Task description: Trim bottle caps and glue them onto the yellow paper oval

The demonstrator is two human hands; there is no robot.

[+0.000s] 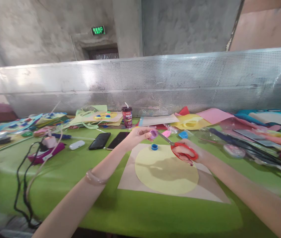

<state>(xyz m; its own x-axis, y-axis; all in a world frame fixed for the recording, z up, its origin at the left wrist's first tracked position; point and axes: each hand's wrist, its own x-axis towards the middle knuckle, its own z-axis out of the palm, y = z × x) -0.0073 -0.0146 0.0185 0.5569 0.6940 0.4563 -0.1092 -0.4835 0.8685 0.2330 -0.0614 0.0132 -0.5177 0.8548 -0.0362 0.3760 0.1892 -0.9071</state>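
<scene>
My left hand (144, 135), with a bangle at its wrist, pinches a small purple round piece (153, 134) that looks like a bottle cap or a lump of clay. Red-handled scissors (185, 150) are in my right hand (188, 152), fingers through the loops. Their blades point left, with the tips close to the purple piece; I cannot tell whether they touch it. Below both hands, a pale yellow paper circle (165, 180) lies on a whitish sheet (127, 181). A blue bottle cap (154, 147) sits at the circle's upper edge.
A green cloth (93, 191) covers the table. Behind are two phones (99, 141), a white case (77, 144), a purple drink cup (127, 116) and coloured paper (192, 121). A power strip (46, 153) with cables stands left. Dark cables (249, 148) and craft pieces lie right.
</scene>
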